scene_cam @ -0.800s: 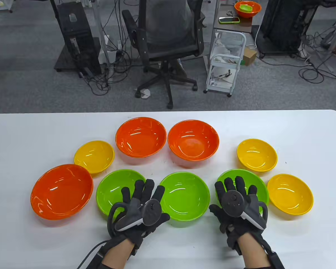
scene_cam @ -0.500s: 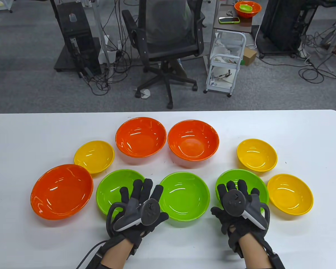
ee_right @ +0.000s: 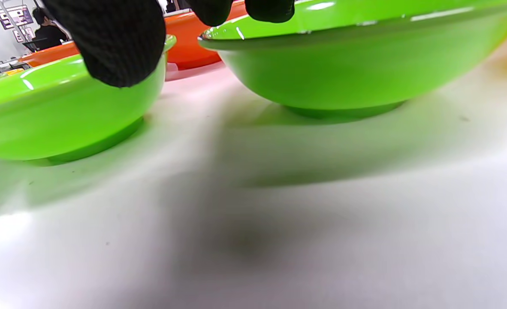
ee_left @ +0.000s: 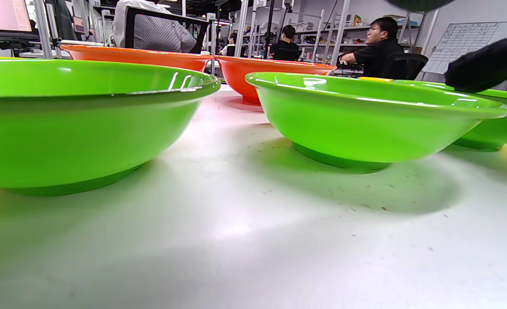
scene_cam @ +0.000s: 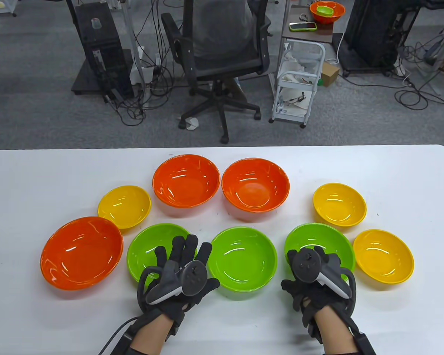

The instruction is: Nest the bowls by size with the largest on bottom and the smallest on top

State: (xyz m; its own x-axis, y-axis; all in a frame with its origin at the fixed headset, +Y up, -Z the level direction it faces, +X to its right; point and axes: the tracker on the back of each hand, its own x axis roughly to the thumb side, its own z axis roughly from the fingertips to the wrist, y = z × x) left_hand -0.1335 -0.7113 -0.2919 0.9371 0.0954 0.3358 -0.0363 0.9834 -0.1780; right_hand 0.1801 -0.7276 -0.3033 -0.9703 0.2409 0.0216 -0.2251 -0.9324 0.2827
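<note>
The right hand point(scene_cam: 316, 275) has curled its fingers down over the near rim of the right shiny green plastic bowl point(scene_cam: 320, 240), near the worktop's front edge. The left hand point(scene_cam: 181, 275) stays spread wide, holding nothing. Lifting looks next.

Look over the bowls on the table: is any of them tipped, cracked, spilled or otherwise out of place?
Nothing stands out. All nine bowls sit upright and empty on the table, none stacked yet: three orange, three green and three yellow. The left hand and right hand hover at the near green ones.
</note>
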